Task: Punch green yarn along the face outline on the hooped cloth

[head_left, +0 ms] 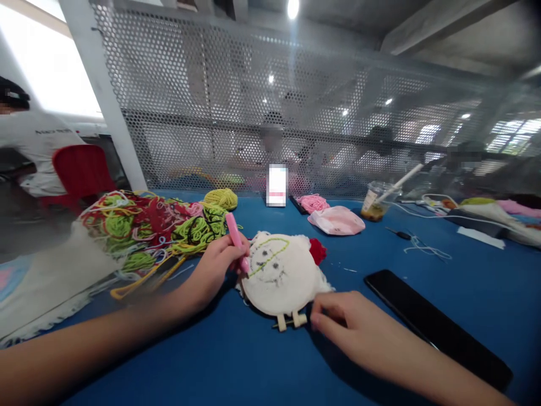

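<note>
Pink tool [234,232], pinched in the left hand [218,260] probably for control, stands by the hooped cloth [291,282], short of the far edge of the worktop [190,361]; the right hand [347,319] curls near the screw [300,320], grip unclear.

Bare left forearm [127,324], bare right forearm [408,352]
</note>
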